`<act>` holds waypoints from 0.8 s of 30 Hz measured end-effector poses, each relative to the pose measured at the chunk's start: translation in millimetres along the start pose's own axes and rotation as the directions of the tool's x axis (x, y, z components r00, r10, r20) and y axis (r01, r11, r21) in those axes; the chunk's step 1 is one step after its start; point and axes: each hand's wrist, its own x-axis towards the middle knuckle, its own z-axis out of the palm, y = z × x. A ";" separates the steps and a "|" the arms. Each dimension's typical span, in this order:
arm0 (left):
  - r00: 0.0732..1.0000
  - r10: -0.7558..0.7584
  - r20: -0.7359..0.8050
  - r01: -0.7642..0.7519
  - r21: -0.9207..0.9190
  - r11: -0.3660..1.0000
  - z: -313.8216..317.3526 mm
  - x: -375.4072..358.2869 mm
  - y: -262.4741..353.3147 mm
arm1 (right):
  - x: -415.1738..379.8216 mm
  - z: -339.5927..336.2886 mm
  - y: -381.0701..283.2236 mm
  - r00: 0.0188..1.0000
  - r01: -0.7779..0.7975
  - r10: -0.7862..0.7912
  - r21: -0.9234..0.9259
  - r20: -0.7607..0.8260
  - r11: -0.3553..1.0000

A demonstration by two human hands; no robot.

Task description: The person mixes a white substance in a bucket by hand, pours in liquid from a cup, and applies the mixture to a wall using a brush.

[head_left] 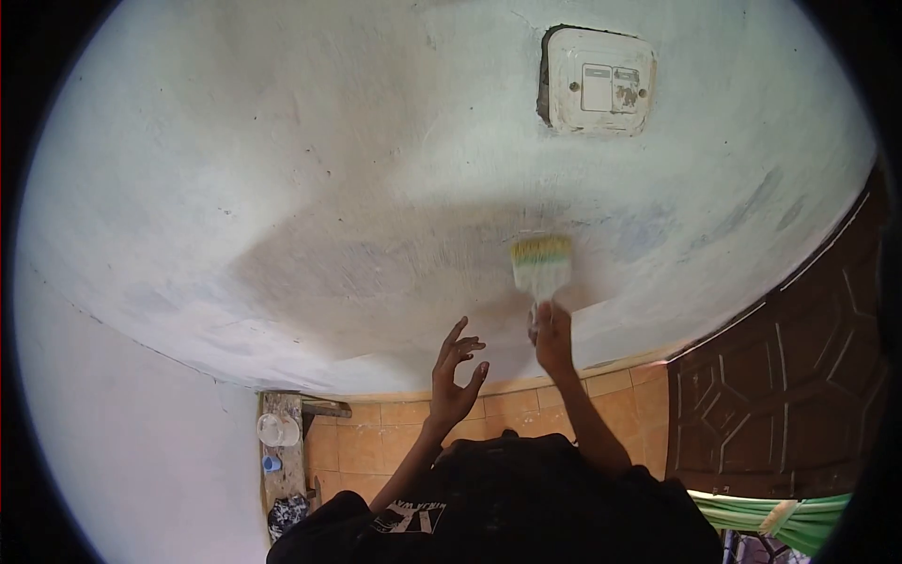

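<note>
A wide paintbrush (542, 273) with yellowish bristles and a pale, paint-covered body is held upright in my right hand (552, 340), fingers wrapped round its handle. Its bristle tips are right at the wall (357, 160), which is patchy white and grey with scuffs and smears. My left hand (457, 376) is raised to the left of the brush, holding nothing, with fingers apart and slightly bent. Shadows of my head and arms fall across the wall around the brush.
A light switch plate (599, 82) sits on the wall at upper right, with a dark gap along its left edge. A wooden bench (282, 484) at lower left bears a white tub (278, 430) and a blue cup (272, 463). A dark panelled door (780, 376) and green curtain (789, 519) are at right.
</note>
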 end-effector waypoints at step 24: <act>1.000 -0.005 0.012 0.004 0.045 0.999 12.8 -2.1 10.2 | 4.0 -12.3 -62.9 0.970 0.238 -0.241 -0.160 0.000 0.958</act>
